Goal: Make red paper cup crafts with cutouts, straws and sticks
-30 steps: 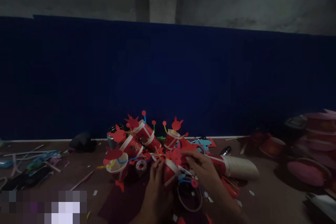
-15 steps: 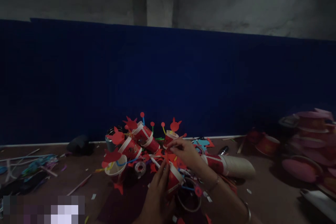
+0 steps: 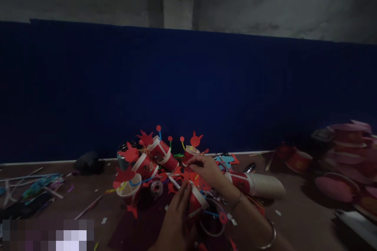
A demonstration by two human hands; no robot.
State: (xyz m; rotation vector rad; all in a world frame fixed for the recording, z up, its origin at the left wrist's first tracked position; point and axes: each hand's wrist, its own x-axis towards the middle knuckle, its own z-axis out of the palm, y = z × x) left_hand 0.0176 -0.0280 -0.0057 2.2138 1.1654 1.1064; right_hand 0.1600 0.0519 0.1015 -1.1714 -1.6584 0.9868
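Note:
My left hand (image 3: 176,215) is wrapped round a red paper cup (image 3: 196,203) with a white rim, which lies tilted with its rim to the right. Just above it, the fingers of my right hand (image 3: 204,169) are pinched together by the cup's far end. Whatever they hold there is too small and dark to make out; red paper pieces show around the fingertips. Beside the held cup, a blue straw with a red paper disc (image 3: 223,217) sticks out to the right. Behind my right hand stands a decorated cup (image 3: 191,152) with a red paper head.
Several decorated red cups (image 3: 145,166) cluster at left centre, near a tape roll (image 3: 156,189). A long stack of paper cups (image 3: 266,186) lies to the right. Pink and red bowls (image 3: 350,145) pile up far right. Straws and scraps (image 3: 44,184) litter the left. A blue partition (image 3: 188,86) rises behind.
Both hands stay at the cup in nearly the same pose; the right fingers shift only slightly. The whole view has drifted a little.

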